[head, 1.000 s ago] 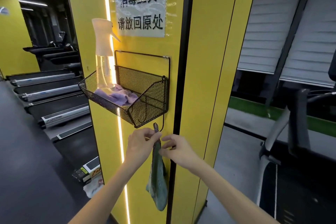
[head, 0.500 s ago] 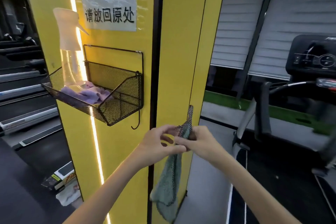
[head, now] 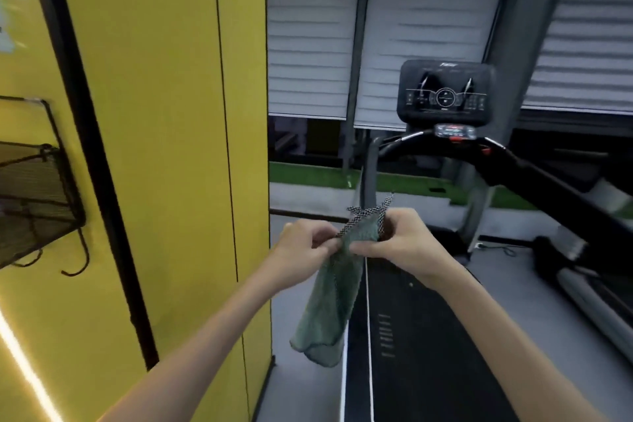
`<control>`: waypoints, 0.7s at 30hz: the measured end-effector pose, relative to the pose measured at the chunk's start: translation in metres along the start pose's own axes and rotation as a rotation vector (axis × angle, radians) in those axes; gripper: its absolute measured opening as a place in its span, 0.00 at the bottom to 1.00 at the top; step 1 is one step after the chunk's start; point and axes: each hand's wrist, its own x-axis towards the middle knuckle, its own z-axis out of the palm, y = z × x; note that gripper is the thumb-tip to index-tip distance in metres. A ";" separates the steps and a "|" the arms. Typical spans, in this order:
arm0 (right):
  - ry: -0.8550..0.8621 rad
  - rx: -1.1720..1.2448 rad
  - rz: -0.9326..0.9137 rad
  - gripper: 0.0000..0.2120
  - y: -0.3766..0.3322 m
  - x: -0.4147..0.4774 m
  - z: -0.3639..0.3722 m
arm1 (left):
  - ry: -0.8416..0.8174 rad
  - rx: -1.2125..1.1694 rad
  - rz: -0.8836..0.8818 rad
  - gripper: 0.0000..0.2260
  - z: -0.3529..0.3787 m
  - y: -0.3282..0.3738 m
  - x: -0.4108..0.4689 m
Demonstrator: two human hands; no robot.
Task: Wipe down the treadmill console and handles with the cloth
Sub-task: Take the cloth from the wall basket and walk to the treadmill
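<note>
A green cloth (head: 325, 312) with a checkered hanging loop dangles in front of me, held at its top by both hands. My left hand (head: 303, 245) pinches its upper left edge, and my right hand (head: 399, 241) grips its top right corner. Ahead stands the treadmill with a black console (head: 445, 94) and curved black handles (head: 404, 144). Its dark belt (head: 421, 336) runs under my right arm. Both hands are well short of the console.
A yellow pillar (head: 164, 147) fills the left half. A black wire basket (head: 37, 181) with hooks hangs on it at the far left. Grey shutters (head: 428, 10) back the treadmill. Another machine's frame (head: 582, 250) lies to the right.
The cloth came off the hook under the basket. My view and both hands swung right from the pillar to face the treadmill, the cloth still held in both hands.
</note>
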 end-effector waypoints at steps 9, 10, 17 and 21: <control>0.129 0.009 0.048 0.03 0.061 -0.032 -0.143 | -0.026 -0.154 -0.008 0.10 0.119 0.081 0.074; 0.134 0.043 0.056 0.04 0.066 -0.036 -0.157 | -0.082 -0.164 -0.007 0.12 0.130 0.089 0.081; 0.165 0.009 0.085 0.07 0.100 -0.051 -0.246 | -0.179 -0.084 0.008 0.08 0.201 0.126 0.130; 0.284 -0.122 0.082 0.09 0.120 -0.050 -0.293 | -0.156 -0.043 0.014 0.09 0.228 0.151 0.157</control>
